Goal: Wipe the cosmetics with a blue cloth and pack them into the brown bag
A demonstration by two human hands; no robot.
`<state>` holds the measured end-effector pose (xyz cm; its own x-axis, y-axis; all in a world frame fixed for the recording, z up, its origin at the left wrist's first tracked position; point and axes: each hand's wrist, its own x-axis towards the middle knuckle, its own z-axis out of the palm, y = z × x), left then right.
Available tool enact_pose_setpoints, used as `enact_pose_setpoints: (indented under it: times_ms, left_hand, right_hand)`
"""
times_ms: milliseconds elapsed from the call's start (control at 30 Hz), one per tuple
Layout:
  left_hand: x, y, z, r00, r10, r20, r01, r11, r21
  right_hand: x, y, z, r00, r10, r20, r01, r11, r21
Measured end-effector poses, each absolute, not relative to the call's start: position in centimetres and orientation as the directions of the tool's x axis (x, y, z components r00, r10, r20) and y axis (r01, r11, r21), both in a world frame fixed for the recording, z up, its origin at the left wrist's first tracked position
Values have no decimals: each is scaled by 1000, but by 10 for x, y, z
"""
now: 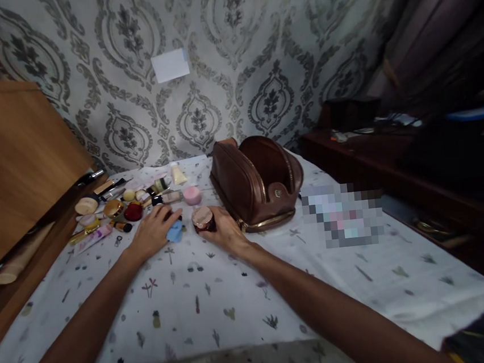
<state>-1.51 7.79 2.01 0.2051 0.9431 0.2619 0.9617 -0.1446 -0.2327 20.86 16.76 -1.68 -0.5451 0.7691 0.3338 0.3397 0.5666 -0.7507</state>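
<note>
My right hand [226,228] is wrapped round a small dark red jar [203,219] with a pale patterned lid, which stands on the white printed cloth [219,298]. Just right of it lies a brown leather toiletry bag [257,180], its zip open. My left hand [155,230] lies flat on the cloth with fingers stretched out, touching a small blue object [175,232] and reaching a dark item beyond it. Several cosmetics are scattered ahead of the left hand, among them a pink jar [192,195], a red round compact [133,212] and a pink tube [93,239].
A wooden cabinet [13,163] rises at the left edge of the table. A dark wooden shelf [395,172] with clutter runs along the right. A patterned wallpaper wall [230,63] stands behind, with a white card [170,65] stuck on it. A blurred patch lies right of the bag.
</note>
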Motion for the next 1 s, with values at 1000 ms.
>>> enact_pose_setpoints:
  times_ms: [1000]
  left_hand:
    - [66, 84, 21, 25, 865, 501, 736, -355, 576]
  right_hand:
    - [215, 155, -2, -670, 661, 339, 181, 588, -789]
